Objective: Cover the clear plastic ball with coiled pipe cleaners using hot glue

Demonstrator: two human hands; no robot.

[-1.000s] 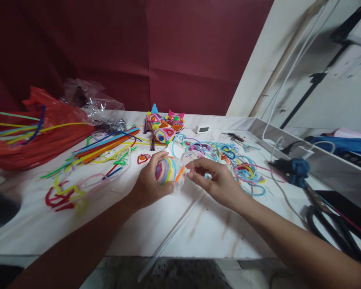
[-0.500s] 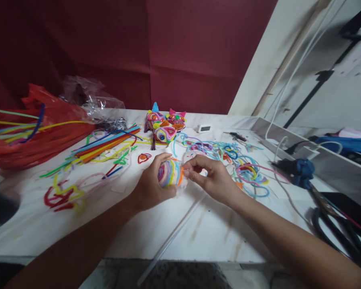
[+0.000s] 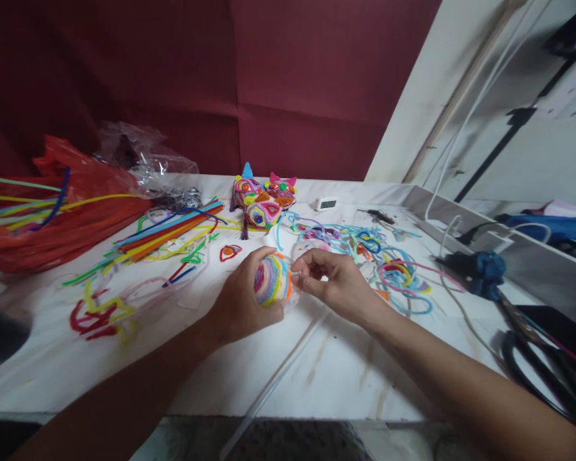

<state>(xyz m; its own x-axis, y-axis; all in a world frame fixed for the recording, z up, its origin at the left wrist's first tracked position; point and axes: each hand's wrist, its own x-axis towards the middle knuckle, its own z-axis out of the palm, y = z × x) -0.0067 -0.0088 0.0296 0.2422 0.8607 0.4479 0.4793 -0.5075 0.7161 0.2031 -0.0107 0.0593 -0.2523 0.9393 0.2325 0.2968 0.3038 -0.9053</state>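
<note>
1. Head view: white table (image 3: 192, 384) meets maroon backdrop (image 3: 278, 77) at twelve o'clock.
2. Left hand (image 3: 240, 298) cups the central striped ball (image 3: 270, 280); right hand (image 3: 338, 282) pinches at its three o'clock, on what I can't tell.
3. Orange strip (image 3: 289, 285) slants less than before.

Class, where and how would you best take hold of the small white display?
Probably by its two short ends, finger and thumb coming from above: the white display stands low and wide, with both ends free.
</note>
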